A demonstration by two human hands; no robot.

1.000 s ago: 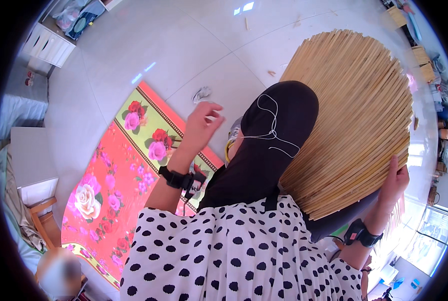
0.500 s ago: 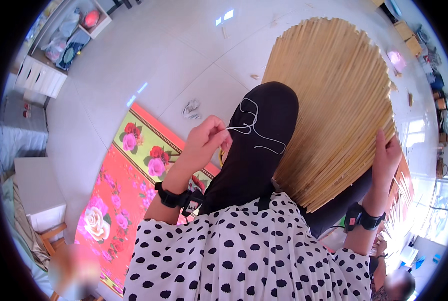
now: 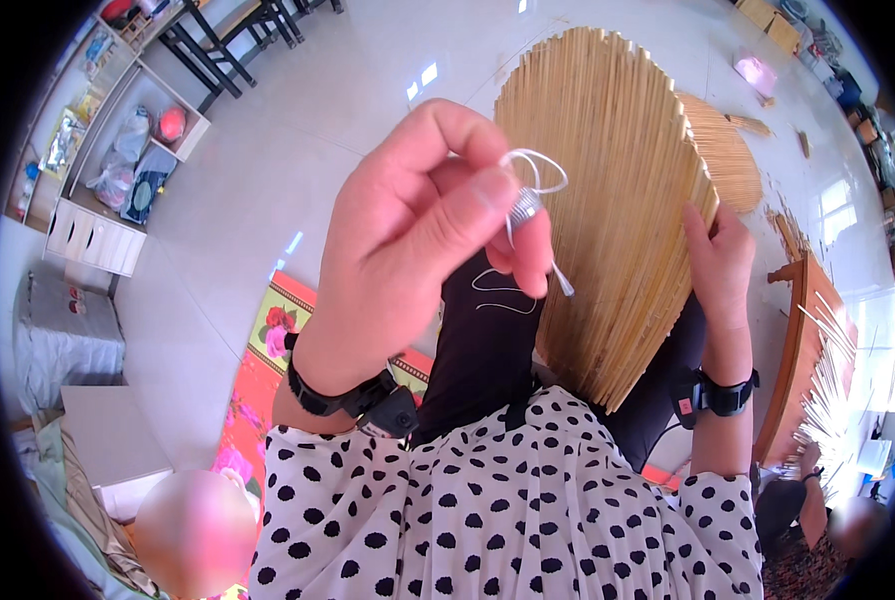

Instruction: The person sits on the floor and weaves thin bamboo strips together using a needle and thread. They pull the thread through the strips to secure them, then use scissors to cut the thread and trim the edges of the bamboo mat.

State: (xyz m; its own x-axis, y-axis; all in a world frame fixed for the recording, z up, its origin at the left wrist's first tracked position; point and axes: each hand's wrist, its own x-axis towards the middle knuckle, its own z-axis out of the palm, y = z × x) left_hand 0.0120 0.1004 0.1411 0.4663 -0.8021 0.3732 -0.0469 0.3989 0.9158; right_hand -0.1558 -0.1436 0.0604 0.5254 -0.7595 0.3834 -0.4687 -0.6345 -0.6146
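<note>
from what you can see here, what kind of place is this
Probably a home craft workshop for bamboo-slat weaving. The left hand pulls white thread by a fan-shaped slat panel, more slats lie on the pale tiled floor, and a shelf unit holds bags.

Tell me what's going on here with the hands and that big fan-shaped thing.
A person in a polka-dot top is seated with a large fan-shaped panel of thin bamboo slats propped across the lap. The left hand is raised close to the camera, pinching a loop of white thread; a metal thimble sits on one finger. The thread trails down over the black trousers. The right hand grips the panel's right edge, steadying it. More bamboo strips lie on the floor beyond.
</note>
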